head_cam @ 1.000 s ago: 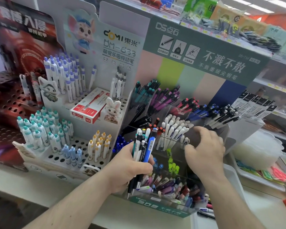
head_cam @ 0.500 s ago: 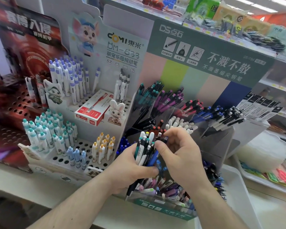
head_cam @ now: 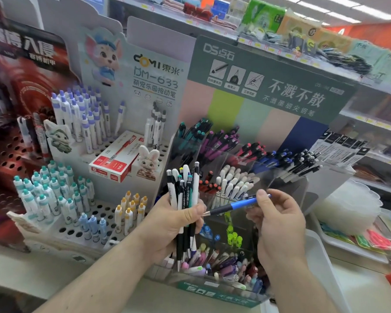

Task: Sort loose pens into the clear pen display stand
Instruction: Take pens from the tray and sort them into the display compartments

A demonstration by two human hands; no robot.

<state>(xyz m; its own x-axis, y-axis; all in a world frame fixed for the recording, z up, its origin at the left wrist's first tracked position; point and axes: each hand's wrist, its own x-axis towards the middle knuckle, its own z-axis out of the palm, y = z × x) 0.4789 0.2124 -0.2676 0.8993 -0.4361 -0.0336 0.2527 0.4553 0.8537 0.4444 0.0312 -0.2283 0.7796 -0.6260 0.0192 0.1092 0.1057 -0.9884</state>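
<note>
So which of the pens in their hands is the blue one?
The blue pen pinched alone in the right hand, lying nearly level. The left hand grips an upright bunch of pens, mostly white and black.

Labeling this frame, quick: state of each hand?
Left hand: closed, gripping a bundle of pens.
Right hand: closed, pinching one blue pen.

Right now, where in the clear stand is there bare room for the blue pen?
The right hand pinches the blue pen. Bare room: the clear acrylic stand compartment right of the white-capped pens, behind that hand. Crowded: the front bin of mixed pastel pens and the rear blue-and-black pen row.
</note>
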